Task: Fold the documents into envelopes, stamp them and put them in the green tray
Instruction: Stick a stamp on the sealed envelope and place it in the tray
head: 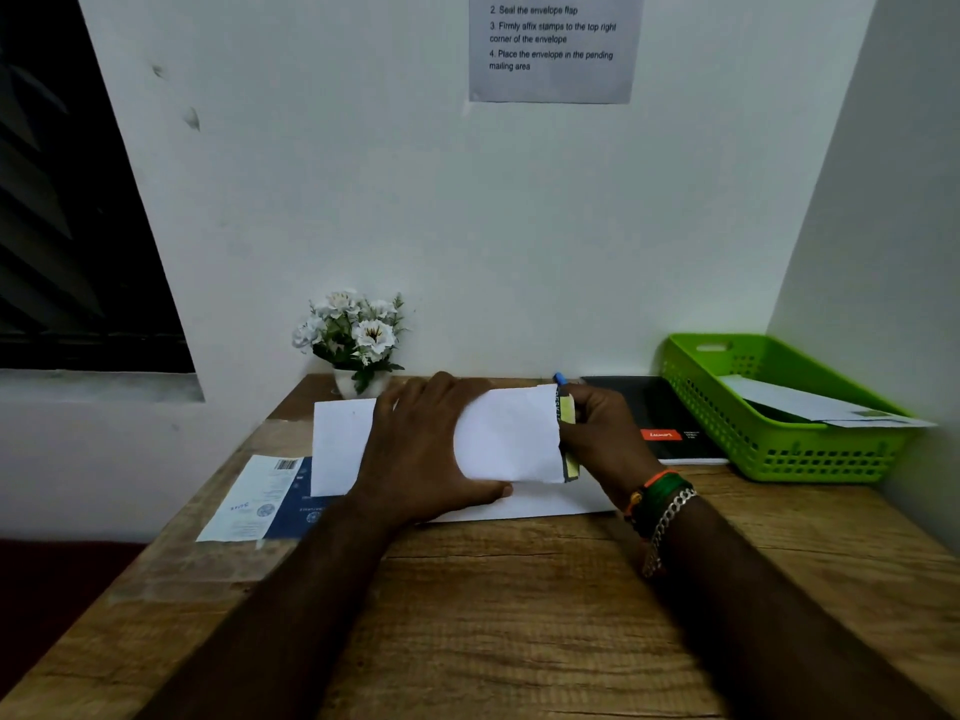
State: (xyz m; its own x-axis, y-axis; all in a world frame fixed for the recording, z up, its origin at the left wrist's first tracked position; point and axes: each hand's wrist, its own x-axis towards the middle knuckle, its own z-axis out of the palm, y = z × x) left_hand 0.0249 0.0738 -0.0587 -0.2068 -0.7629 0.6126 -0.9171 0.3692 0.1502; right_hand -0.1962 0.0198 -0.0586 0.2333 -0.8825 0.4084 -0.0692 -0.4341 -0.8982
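A white envelope (511, 433) lies across the middle of the wooden desk (519, 605), on top of other white paper (550, 504). My left hand (421, 449) presses flat on the envelope's left part, fingers spread. At the envelope's right end my right hand (602, 439) pinches a folded yellow and dark document (569, 433), which is partly inside the opening. The green tray (779, 449) stands at the far right and holds a white envelope (810, 405).
A blue and white printed sheet (270, 498) lies at the desk's left edge. A small pot of white flowers (358, 340) stands at the back by the wall. A black booklet (660, 418) lies beside the tray. A blue pen tip (559, 378) shows behind my right hand. An instruction sheet (553, 44) hangs on the wall.
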